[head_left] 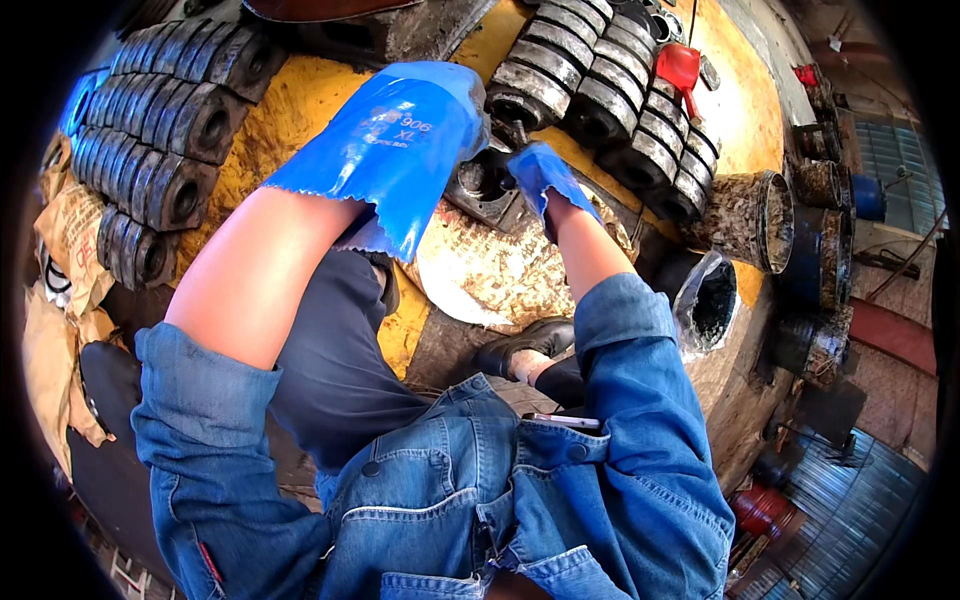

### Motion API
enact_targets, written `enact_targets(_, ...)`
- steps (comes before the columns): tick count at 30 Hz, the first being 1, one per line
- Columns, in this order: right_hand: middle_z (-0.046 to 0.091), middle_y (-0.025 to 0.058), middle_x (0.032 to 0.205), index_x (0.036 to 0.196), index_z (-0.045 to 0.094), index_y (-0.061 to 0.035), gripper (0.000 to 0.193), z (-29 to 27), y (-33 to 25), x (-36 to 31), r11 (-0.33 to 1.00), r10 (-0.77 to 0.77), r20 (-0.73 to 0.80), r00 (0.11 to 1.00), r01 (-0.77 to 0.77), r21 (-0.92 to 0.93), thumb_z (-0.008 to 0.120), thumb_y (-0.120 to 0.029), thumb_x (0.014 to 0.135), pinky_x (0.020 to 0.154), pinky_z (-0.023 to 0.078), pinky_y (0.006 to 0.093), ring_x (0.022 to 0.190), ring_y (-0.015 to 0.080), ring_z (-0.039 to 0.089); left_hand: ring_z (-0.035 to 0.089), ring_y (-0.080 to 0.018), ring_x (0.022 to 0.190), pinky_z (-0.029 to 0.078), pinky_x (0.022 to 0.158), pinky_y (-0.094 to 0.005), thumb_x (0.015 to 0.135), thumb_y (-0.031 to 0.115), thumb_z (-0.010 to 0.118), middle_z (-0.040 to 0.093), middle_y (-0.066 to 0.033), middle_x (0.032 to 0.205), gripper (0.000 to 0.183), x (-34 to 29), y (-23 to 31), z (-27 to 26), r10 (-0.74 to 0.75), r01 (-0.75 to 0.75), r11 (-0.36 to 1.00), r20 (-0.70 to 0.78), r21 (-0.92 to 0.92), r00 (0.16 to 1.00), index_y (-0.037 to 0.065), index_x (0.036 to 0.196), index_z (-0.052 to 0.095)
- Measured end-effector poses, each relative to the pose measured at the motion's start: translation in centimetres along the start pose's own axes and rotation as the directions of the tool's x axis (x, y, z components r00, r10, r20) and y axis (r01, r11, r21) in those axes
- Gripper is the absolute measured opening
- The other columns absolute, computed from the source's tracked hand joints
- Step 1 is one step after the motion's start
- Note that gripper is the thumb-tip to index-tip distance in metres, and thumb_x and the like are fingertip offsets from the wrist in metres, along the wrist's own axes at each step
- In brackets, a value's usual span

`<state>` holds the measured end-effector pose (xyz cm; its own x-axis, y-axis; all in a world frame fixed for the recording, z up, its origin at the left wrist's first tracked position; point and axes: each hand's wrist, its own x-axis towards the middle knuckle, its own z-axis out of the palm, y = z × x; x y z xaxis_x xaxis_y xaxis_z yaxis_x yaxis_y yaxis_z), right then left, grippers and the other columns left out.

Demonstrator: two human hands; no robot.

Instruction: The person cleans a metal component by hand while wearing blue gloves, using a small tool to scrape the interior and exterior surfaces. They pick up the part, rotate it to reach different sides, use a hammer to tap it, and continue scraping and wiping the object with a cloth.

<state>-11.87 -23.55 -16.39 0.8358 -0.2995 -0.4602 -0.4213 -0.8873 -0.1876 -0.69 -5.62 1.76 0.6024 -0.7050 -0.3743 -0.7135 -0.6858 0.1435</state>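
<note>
1. Two blue gloves [375, 135] cover the left hand [462, 108] and right hand [537, 168].
2. I can't tell how open they are or what they hold.
3. One dark block [484, 203] with a hole sits between them.

Marking, principal: the blue left glove [385, 125], far in the scene, carries pale printing in several lines on its upper face. Letters and numerals are legible in the larger lines, set at a slight slant; the smallest line is fine and partly blurred. Marking, secondary: the brown paper sack [80, 215] at far left bears large reddish lettering, broken by creases and incomplete. Marking, doubtful: the pale sheet [475, 255] at centre shows faint reddish marks, too smudged to confirm as lettering
</note>
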Motion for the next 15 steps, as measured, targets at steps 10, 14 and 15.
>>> enact_targets(10, 0.071, 0.0153, 0.094, 0.093, 0.074, -0.0079, 0.019, 2.2, -0.1, 2.6, 0.928, -0.364, 0.038, 0.930, 0.366, -0.072, 0.058, -0.011, 0.083, 0.070, 0.055, 0.0357, 0.086, 0.0304, 0.068, 0.064, -0.0331, 0.099, 0.053, 0.084, -0.0429, 0.089, 0.042, 0.055, 0.067, -0.0101, 0.110, 0.036, -0.8, 1.5, -1.0, 0.017, -0.019, 0.999, 0.057, 0.035, 0.998, 0.016, 0.110, 0.069)
enact_targets(14, 0.071, 0.0139, 0.094, 0.096, 0.073, -0.0085, 0.021, 2.1, -0.1, 2.4, 0.889, -0.332, 0.237, 0.913, 0.387, -0.245, 0.058, -0.012, 0.083, 0.071, 0.055, 0.0371, 0.088, 0.0307, 0.068, 0.065, -0.0337, 0.097, 0.053, 0.084, -0.0427, 0.089, 0.043, 0.056, 0.068, -0.0109, 0.108, 0.037, -2.0, 1.3, -1.6, 0.124, -0.124, 0.992, 0.004, 0.037, 0.992, 0.014, 0.108, 0.069)
enact_targets(15, 0.071, 0.0136, 0.095, 0.097, 0.073, -0.0087, 0.021, 2.0, -0.2, 2.4, 0.869, -0.320, 0.282, 0.904, 0.399, -0.292, 0.058, -0.012, 0.083, 0.072, 0.055, 0.0374, 0.088, 0.0307, 0.068, 0.065, -0.0337, 0.097, 0.053, 0.084, -0.0426, 0.089, 0.042, 0.056, 0.068, -0.0112, 0.107, 0.037, -1.5, 1.5, -1.4, 0.074, -0.074, 0.997, 0.033, 0.021, 0.997, 0.014, 0.108, 0.069)
